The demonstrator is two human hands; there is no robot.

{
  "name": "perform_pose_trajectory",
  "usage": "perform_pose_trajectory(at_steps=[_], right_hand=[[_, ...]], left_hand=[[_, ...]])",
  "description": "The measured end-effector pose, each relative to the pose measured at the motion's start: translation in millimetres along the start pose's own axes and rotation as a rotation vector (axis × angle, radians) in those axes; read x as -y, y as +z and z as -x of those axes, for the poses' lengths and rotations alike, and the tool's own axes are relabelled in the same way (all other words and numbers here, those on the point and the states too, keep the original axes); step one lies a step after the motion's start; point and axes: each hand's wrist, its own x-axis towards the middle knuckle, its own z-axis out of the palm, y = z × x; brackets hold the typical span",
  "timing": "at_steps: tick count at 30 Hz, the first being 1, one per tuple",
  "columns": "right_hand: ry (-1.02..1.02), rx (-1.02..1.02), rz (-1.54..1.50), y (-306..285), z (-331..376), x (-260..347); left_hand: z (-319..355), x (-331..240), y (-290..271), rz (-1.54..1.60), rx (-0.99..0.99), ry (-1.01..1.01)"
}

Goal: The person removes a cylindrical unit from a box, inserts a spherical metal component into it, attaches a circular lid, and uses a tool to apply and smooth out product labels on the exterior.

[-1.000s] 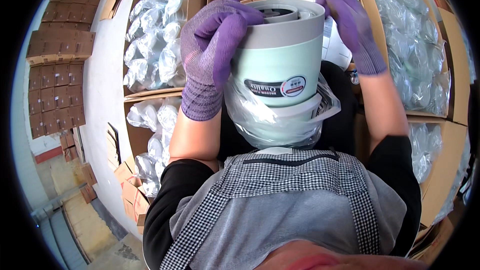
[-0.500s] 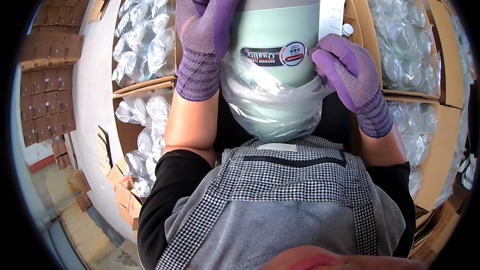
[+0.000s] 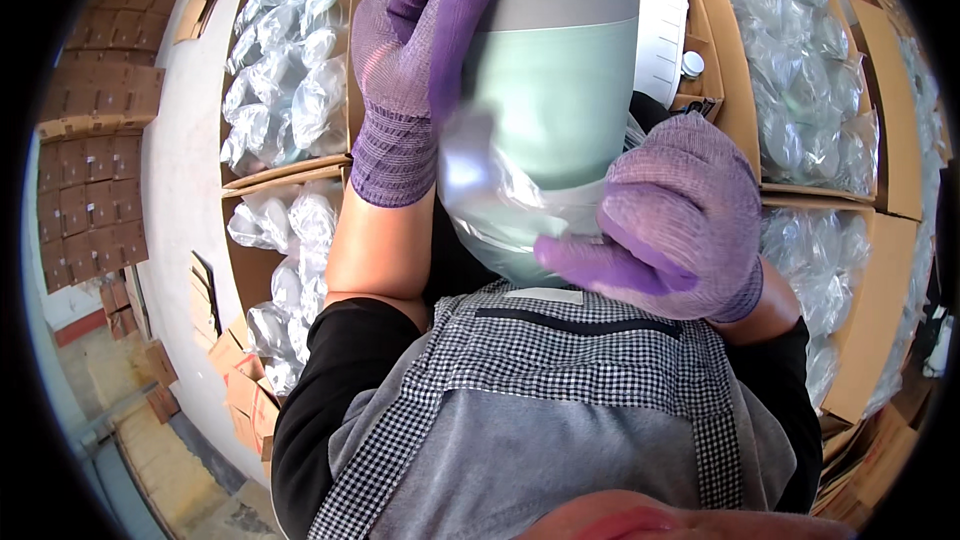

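Note:
A pale green insulated pot [image 3: 560,90] with a grey band at its far end lies between my hands, against my lap. A clear plastic bag [image 3: 475,180] covers its near part; the green wall toward the far end is bare. My left hand [image 3: 425,30], in a purple-grey glove, is closed on the grey end from the left. Gloved alike, my right hand [image 3: 680,220] is at the bag's right side. Its fingers are curled on the bag edge, one purple digit reaching left across the plastic. The plastic at the left is smeared by motion.
Open cardboard boxes [image 3: 236,240] of plastic-wrapped items flank me left and right. Beyond the pot, a white printed sheet [image 3: 660,20] lies by a box with a small white-capped bottle [image 3: 692,64]. Stacked brown cartons [image 3: 90,190] stand far left.
My right hand has moved down and left along the bag. The bag's edge sits lower on the right, and the pot's round label no longer shows. My left hand keeps its grip.

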Motion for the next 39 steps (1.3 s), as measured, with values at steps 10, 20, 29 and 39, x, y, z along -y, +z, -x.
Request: perform_pose_trajectory(at_steps=[10, 20, 29, 39], right_hand=[[1.397, -0.788, -0.535, -1, 215, -138], [1.76, -0.284, -0.031, 72, 390, -293], [1.613, -0.67, -0.429, 33, 267, -203], [1.336, -0.717, -0.351, -5, 211, -201]], left_hand=[[-2, 8, -23, -0.165, -0.073, 0.12], [-7, 16, -14, -0.232, -0.057, 0.13], [-4, 12, -10, -0.295, -0.078, 0.178], [-2, 4, -19, -0.164, 0.03, 0.198]])
